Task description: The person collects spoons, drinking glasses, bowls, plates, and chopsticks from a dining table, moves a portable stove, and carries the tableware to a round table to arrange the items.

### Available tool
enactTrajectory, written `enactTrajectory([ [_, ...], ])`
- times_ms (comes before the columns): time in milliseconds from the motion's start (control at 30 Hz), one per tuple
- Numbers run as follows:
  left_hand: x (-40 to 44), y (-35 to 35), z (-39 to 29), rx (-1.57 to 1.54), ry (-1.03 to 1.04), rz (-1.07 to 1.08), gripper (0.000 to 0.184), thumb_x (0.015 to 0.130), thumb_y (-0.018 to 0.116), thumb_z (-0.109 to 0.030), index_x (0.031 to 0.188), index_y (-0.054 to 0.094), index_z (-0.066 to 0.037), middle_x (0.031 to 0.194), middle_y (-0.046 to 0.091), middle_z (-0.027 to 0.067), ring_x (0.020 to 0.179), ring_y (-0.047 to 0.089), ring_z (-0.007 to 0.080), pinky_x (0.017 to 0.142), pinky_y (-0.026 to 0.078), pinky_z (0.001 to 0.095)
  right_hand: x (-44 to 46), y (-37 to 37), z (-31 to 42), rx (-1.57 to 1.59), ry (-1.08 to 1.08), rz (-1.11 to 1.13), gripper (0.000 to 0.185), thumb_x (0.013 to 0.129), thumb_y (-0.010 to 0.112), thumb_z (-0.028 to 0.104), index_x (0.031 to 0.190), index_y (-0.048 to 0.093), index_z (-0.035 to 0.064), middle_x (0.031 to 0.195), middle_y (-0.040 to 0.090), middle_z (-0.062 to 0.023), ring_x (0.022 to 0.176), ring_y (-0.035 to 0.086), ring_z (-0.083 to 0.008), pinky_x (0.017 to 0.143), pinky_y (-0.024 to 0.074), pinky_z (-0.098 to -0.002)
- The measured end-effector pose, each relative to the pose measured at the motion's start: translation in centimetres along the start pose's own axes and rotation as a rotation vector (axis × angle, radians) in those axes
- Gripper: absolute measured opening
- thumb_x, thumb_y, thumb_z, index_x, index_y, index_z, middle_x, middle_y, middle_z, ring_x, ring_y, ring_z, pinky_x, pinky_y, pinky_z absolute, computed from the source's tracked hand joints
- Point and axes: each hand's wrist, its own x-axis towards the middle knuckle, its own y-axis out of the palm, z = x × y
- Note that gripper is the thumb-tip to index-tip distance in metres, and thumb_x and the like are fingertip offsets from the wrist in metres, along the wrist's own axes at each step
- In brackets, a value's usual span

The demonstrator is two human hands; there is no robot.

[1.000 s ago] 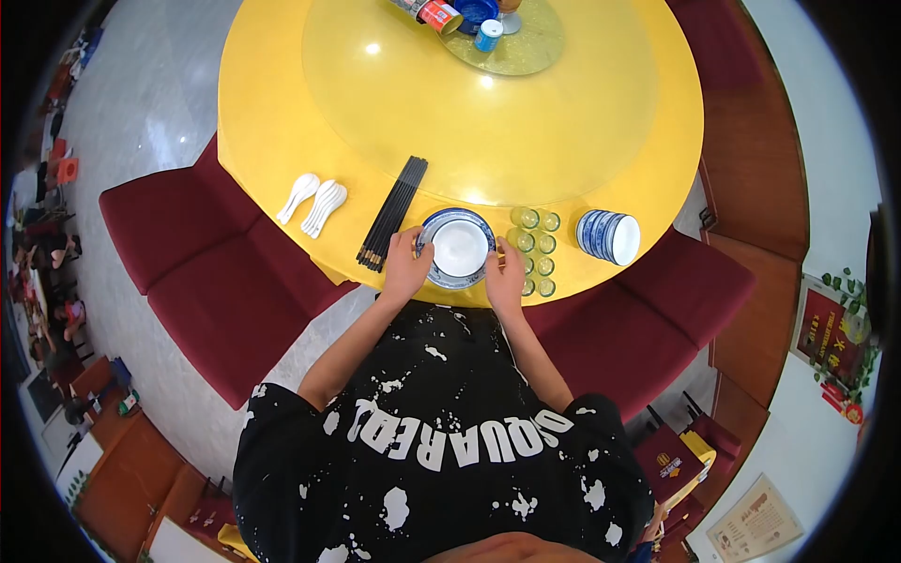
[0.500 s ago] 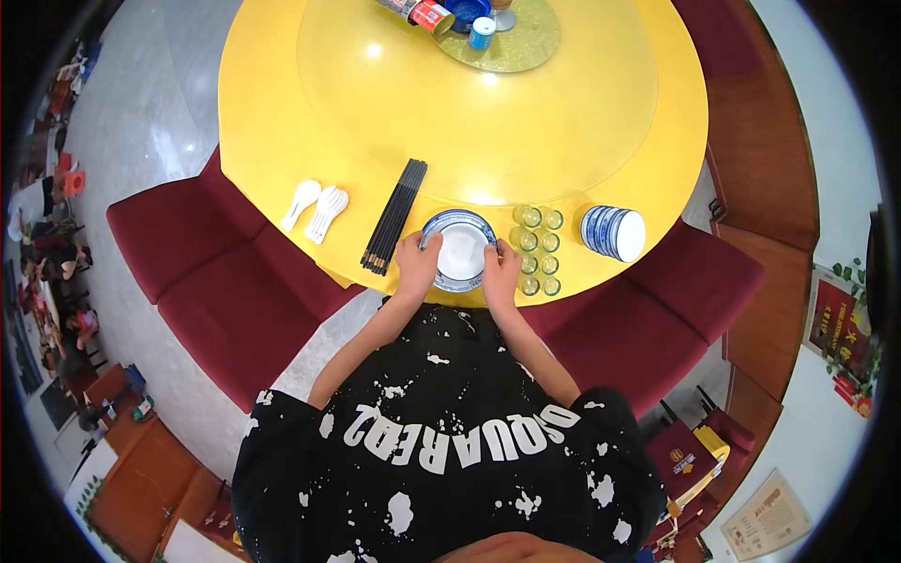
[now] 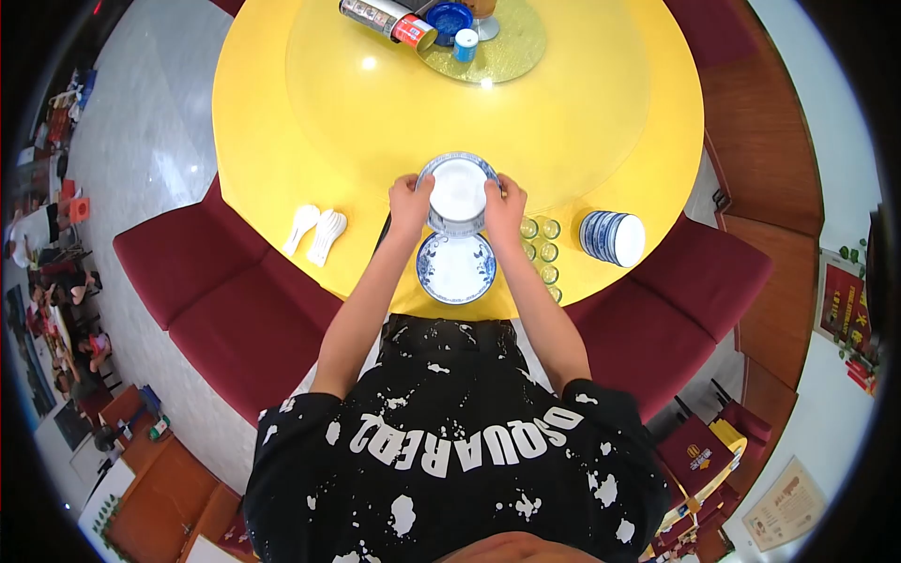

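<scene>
Both hands hold a stack of blue-rimmed plates (image 3: 459, 190) by its sides, above the yellow table (image 3: 253, 122). My left hand (image 3: 410, 206) grips the left rim and my right hand (image 3: 505, 205) the right rim. Just below the stack, near the table's front edge, lies a flat plate with a blue pattern (image 3: 456, 268). Small green-tinted glasses (image 3: 548, 251) stand in rows right of it, partly behind my right forearm. Black chopsticks (image 3: 383, 231) are mostly hidden by my left arm. White spoons (image 3: 327, 236) lie farther left.
A pile of blue-patterned bowls (image 3: 612, 238) lies on its side at the right. On the round glass turntable (image 3: 526, 58) are a can (image 3: 414, 33), a blue dish (image 3: 449, 23) and a small blue-white container (image 3: 465, 45). Dark red chairs (image 3: 246, 330) flank me.
The held stack has moved forward, away from my body, with both hands. A patterned plate now shows where the stack was. My left forearm now covers most of the chopsticks.
</scene>
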Motion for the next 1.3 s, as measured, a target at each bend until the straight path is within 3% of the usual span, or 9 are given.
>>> enactTrajectory([
  [233, 7.4, 2.8, 0.6, -0.113, -0.067, 0.113, 0.052, 0.089, 0.073, -0.023, 0.123, 0.054, 0.011, 0.103, 0.062, 0.0133, 0.092, 0.059, 0.0189, 0.079, 0.049, 0.03, 6.9, 3.0, -1.6, -0.02, -0.011, -0.014, 0.048, 0.09, 0.063, 0.034, 0.122, 0.063, -0.0024, 0.124, 0.052, -0.0272, 0.117, 0.05, -0.0397, 0.105, 0.0394, -0.0444],
  [333, 7.9, 3.2, 1.3, -0.065, -0.096, 0.138, 0.052, 0.089, 0.073, -0.022, 0.123, 0.053, 0.011, 0.104, 0.062, 0.0133, 0.089, 0.059, 0.0178, 0.075, 0.05, 0.0295, 7.6, 3.3, -3.0, -0.091, 0.002, -0.009, 0.048, 0.09, 0.064, 0.031, 0.123, 0.063, -0.0035, 0.123, 0.053, -0.0238, 0.114, 0.054, -0.0342, 0.1, 0.0431, -0.0397],
  [433, 7.6, 3.3, 0.9, -0.104, -0.126, 0.147, 0.053, 0.086, 0.075, -0.019, 0.123, 0.055, 0.013, 0.108, 0.064, 0.0186, 0.096, 0.062, 0.0236, 0.082, 0.051, 0.033, 8.2, 3.4, -4.1, -0.035, 0.022, 0.025, 0.049, 0.089, 0.064, 0.032, 0.124, 0.063, -0.0016, 0.127, 0.051, -0.0279, 0.117, 0.051, -0.0412, 0.105, 0.0402, -0.0449],
  [733, 8.8, 4.1, 2.8, -0.061, -0.086, 0.156, 0.057, 0.085, 0.076, -0.022, 0.126, 0.055, 0.012, 0.109, 0.064, 0.0165, 0.098, 0.062, 0.0235, 0.084, 0.05, 0.0321, 9.3, 2.1, -3.5, -0.186, -0.02, 0.101, 0.059, 0.089, 0.062, 0.037, 0.133, 0.057, -0.0027, 0.131, 0.049, -0.0303, 0.121, 0.05, -0.0428, 0.105, 0.0408, -0.0446],
  [867, 6.8, 3.1, 1.7, 0.023, -0.045, 0.091, 0.058, 0.088, 0.072, -0.026, 0.131, 0.051, 0.008, 0.108, 0.064, 0.0162, 0.097, 0.061, 0.0239, 0.084, 0.05, 0.0334, 7.0, -4.1, 1.5, -0.13, -0.038, 0.144, 0.053, 0.09, 0.063, 0.033, 0.129, 0.058, -0.0027, 0.123, 0.056, -0.0295, 0.11, 0.06, -0.0396, 0.094, 0.0492, -0.0441],
  [967, 0.4, 2.1, -0.9, 0.36, 0.534, -0.161, 0.048, 0.089, 0.068, -0.02, 0.127, 0.053, 0.005, 0.108, 0.063, 0.0178, 0.098, 0.061, 0.0282, 0.084, 0.05, 0.0364, 3.4, -11.4, 1.2, -0.115, -0.162, 0.134, 0.045, 0.088, 0.065, 0.024, 0.126, 0.06, -0.0003, 0.117, 0.059, -0.0268, 0.103, 0.063, -0.0385, 0.089, 0.0516, -0.0443],
  [1067, -6.9, 4.3, -2.4, 0.346, 0.695, 0.213, 0.039, 0.088, 0.065, -0.015, 0.123, 0.056, 0.0, 0.111, 0.062, 0.0183, 0.1, 0.06, 0.0338, 0.087, 0.049, 0.0402, 1.2, -14.6, -4.6, -0.597, -0.335, 0.013, 0.043, 0.083, 0.067, 0.018, 0.124, 0.062, 0.0026, 0.116, 0.06, -0.0253, 0.1, 0.063, -0.04, 0.086, 0.0525, -0.0458],
  [1133, -9.1, 7.5, -1.3, 0.469, 0.93, 0.409, 0.043, 0.084, 0.066, -0.012, 0.125, 0.057, -0.006, 0.12, 0.059, 0.0164, 0.104, 0.06, 0.0361, 0.089, 0.048, 0.0464, 1.0, -14.8, -6.8, -0.607, -0.291, 0.096, 0.045, 0.081, 0.068, 0.017, 0.124, 0.062, 0.0034, 0.115, 0.06, -0.0252, 0.1, 0.063, -0.0405, 0.086, 0.0528, -0.0462],
  [1300, -11.6, 13.6, 0.5, 0.816, 0.675, 0.547, 0.053, 0.079, 0.071, -0.021, 0.128, 0.056, -0.008, 0.121, 0.058, 0.0209, 0.099, 0.063, 0.0398, 0.086, 0.051, 0.0502, 1.6, -14.6, -7.3, -0.652, -0.169, 0.229, 0.051, 0.078, 0.072, 0.021, 0.126, 0.061, 0.0067, 0.112, 0.061, -0.0255, 0.102, 0.062, -0.0408, 0.087, 0.0528, -0.0447],
])
